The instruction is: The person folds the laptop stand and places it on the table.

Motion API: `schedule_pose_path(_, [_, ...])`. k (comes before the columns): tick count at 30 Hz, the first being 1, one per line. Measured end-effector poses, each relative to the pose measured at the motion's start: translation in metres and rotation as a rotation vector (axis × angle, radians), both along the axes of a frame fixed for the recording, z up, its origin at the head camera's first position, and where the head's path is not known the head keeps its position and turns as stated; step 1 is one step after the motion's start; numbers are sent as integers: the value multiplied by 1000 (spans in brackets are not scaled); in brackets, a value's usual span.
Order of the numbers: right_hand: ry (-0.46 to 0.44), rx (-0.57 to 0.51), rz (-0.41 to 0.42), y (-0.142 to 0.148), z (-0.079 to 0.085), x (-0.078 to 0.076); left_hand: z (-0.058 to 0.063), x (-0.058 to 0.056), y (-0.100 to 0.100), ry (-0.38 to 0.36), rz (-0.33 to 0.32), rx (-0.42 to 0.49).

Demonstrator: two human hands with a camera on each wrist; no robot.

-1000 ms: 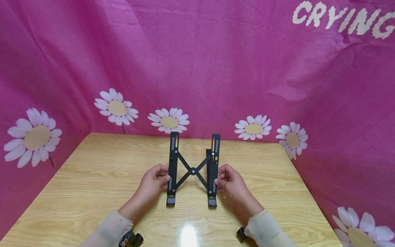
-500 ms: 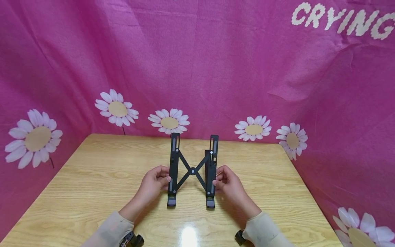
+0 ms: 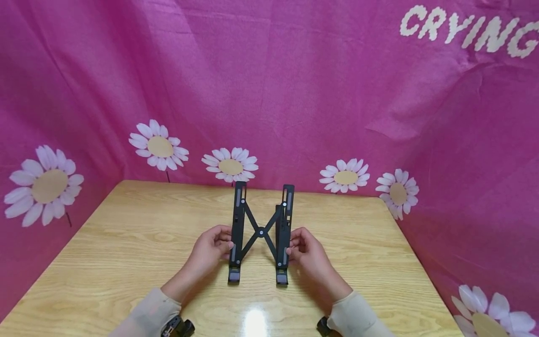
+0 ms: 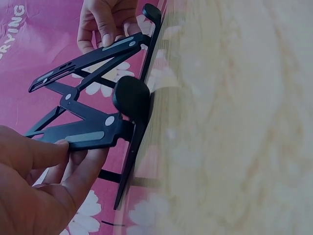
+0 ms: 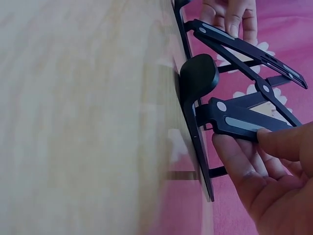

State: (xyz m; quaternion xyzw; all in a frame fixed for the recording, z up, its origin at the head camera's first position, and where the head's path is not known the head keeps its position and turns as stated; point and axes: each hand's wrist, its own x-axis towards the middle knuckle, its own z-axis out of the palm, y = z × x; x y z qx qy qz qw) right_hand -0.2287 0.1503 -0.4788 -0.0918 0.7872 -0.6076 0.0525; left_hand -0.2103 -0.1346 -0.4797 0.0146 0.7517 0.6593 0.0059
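Observation:
A black folding laptop stand (image 3: 261, 232) stands on the wooden table, its two long side rails joined by an X-shaped brace. My left hand (image 3: 209, 250) pinches the left rail near its front end, thumb on top and fingers beneath, as the left wrist view shows on the rail (image 4: 88, 136). On the other side my right hand (image 3: 310, 255) grips the right rail (image 5: 244, 122) the same way, thumb over its grey pad. Hooked front lips (image 3: 234, 275) point toward me at the near end of both rails. The stand's base bars rest on the tabletop.
The wooden table (image 3: 139, 243) spreads around the stand on all sides. A pink cloth (image 3: 269, 93) with printed daisies and lettering hangs behind and along both sides. Small black wrist cameras (image 3: 178, 326) sit at the sleeve cuffs.
The right rail has moved left toward the left rail, my right hand moving with it. The X brace has narrowed. My left hand has barely moved.

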Motion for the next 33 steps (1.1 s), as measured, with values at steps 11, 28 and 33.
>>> schedule_pose_path(11, [-15, 1, -10, -3, -2, 1, 0, 0, 6, 1, -47, 23])
schedule_pose_path(28, [-37, 4, 33, -8, -3, 2, -1, 2, 9, 43, -40, -77])
schedule_pose_path(33, [-36, 26, 32, -10, -2, 2, -1, 2, 10, 38, -43, -103])
